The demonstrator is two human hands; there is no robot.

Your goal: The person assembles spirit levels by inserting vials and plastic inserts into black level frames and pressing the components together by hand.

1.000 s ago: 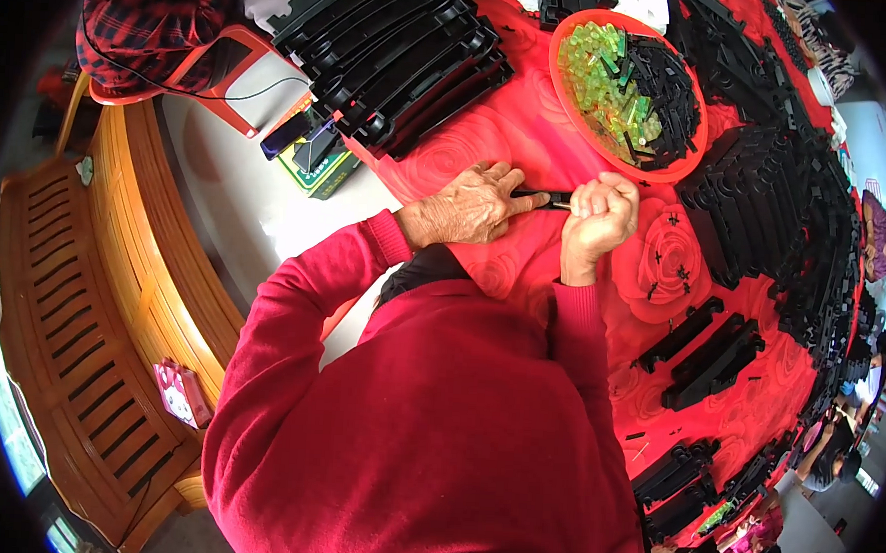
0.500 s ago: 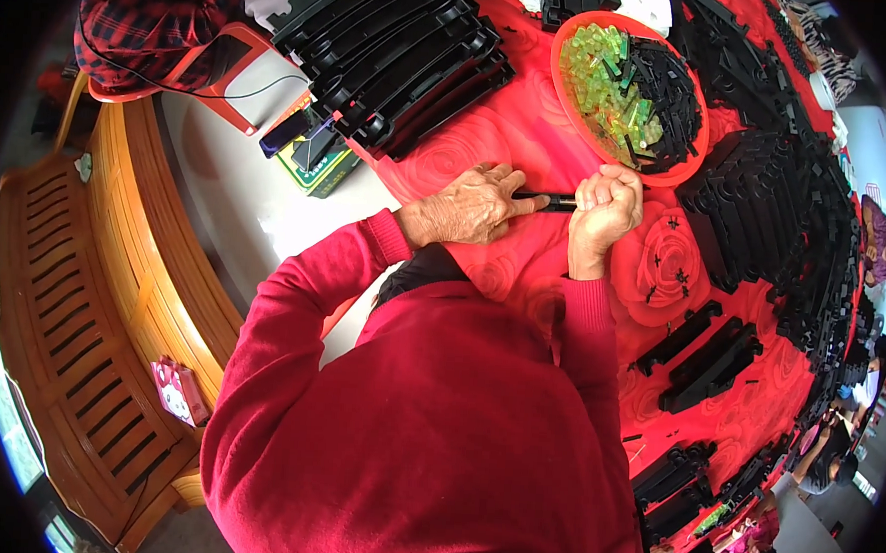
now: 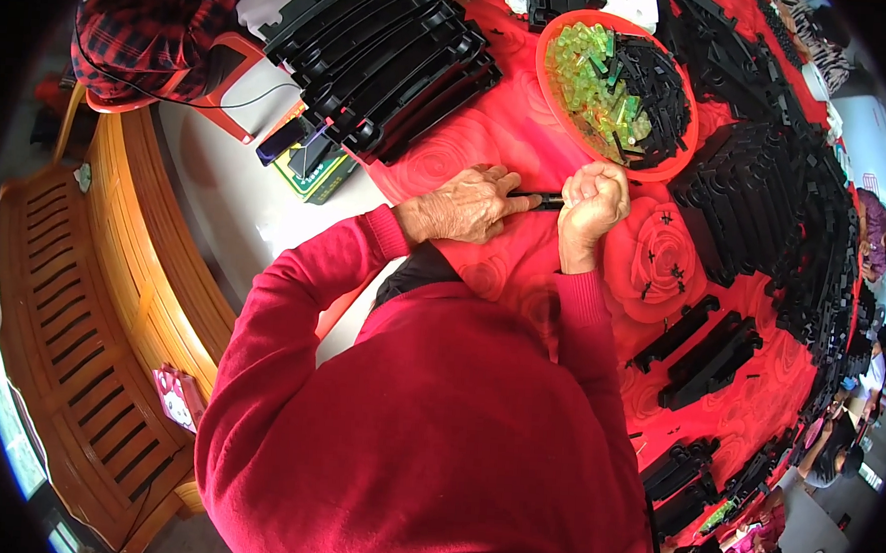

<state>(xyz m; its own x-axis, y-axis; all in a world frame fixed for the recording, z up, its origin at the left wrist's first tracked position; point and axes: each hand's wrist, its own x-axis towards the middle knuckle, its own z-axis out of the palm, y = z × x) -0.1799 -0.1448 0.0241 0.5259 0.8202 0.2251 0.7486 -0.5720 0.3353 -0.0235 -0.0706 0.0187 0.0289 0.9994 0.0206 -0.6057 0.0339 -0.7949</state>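
Observation:
My left hand (image 3: 472, 204) lies low over the red cloth, its fingers pressed onto a narrow black plastic strip (image 3: 549, 201). At the strip's other end my right hand (image 3: 594, 201) is closed in a fist. Whatever sits inside that fist is hidden. Just beyond the fist stands an orange-red basin (image 3: 677, 169) filled with yellow-green translucent pieces (image 3: 584, 69) on one side and small black pieces (image 3: 663, 98) on the other.
Long black trays (image 3: 375, 53) are stacked at the far left, beside a green-yellow box (image 3: 318, 178). More black parts (image 3: 742, 207) are piled at the right. Black bars (image 3: 709, 361) lie on the red cloth (image 3: 767, 394). A person in a checked shirt (image 3: 139, 45) sits at upper left.
The whole view has shifted slightly to the left. Both hands keep nearly the same place on the black strip, the right fist turned a little.

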